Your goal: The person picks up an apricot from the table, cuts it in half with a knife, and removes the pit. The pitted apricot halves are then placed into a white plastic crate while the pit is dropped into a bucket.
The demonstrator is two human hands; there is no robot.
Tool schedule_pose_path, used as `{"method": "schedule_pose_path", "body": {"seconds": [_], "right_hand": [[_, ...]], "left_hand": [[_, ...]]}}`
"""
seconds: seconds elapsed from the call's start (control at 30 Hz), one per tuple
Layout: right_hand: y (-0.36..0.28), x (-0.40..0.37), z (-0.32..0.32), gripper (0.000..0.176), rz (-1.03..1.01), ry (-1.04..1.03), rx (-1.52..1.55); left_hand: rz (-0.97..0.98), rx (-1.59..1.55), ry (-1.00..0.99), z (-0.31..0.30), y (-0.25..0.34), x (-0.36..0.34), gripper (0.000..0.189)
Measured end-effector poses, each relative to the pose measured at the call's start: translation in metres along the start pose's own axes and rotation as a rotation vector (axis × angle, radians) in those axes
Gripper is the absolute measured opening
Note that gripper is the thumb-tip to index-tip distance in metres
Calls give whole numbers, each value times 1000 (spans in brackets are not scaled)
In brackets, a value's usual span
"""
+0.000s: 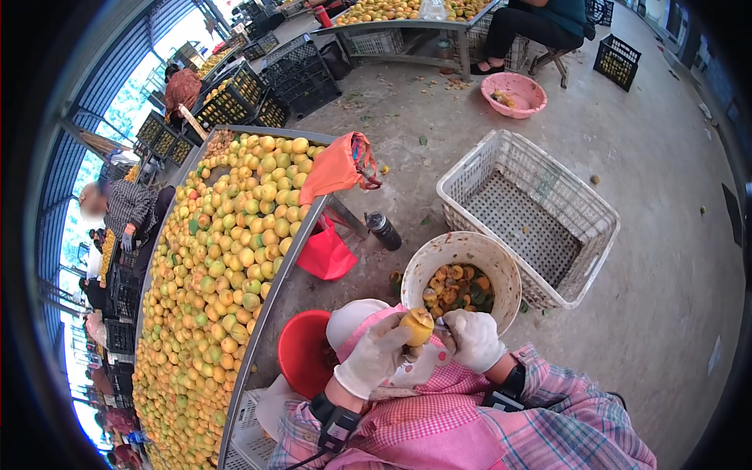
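A yellow-orange fruit (pixel 417 326) is gripped between the fingers of my gloved left hand (pixel 366 359), its top showing a brownish spot. Close on its right, my gloved right hand (pixel 475 340) is closed around a small metal tool (pixel 446 330), mostly hidden by the fingers. Both hands are above my lap, at the near rim of a white bucket (pixel 507 276) that holds fruit pieces and leaves. To the left, a large pile of the same fruit (pixel 227 290) covers a metal-edged table.
A white plastic crate (pixel 540 211) stands behind the bucket. A red bucket (pixel 301 352), pink bag (pixel 327 252), dark bottle (pixel 383 231) and orange bag (pixel 338 168) are near the table's edge. Further off are a pink basin (pixel 513 94), black crates (pixel 300 74) and several people.
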State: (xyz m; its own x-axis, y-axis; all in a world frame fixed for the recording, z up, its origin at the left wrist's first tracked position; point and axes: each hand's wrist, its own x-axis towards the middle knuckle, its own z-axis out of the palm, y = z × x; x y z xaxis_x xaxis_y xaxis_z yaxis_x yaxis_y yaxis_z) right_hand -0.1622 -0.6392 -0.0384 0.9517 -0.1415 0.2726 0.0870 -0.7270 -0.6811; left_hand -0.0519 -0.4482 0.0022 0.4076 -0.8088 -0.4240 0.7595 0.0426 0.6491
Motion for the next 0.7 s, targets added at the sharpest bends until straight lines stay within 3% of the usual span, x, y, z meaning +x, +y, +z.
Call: {"method": "schedule_pose_path", "body": {"seconds": [0.07,0.33,0.4,0.43,0.5,0.53,0.7], "right_hand": [[5,-2,4,20,1,43,10],[7,-1,3,16,-89,128,103],[10,-1,6,21,167,-56,-80],[15,-3,12,21,166,-58,-79],[32,-8,27,27,499,-39,-110],[35,-9,25,30,559,-89,-83],[31,-4,22,31,540,-72,9]], "left_hand": [[-58,-100,-50,2,2,0,47],[35,108,17,8,-3,3,45],[32,80,-4,8,-1,0,44],[27,52,-24,8,0,-2,43],[51,96,-36,16,4,-5,45],[76,139,-45,19,7,-6,47],[194,-30,-11,12,12,-14,56]]}}
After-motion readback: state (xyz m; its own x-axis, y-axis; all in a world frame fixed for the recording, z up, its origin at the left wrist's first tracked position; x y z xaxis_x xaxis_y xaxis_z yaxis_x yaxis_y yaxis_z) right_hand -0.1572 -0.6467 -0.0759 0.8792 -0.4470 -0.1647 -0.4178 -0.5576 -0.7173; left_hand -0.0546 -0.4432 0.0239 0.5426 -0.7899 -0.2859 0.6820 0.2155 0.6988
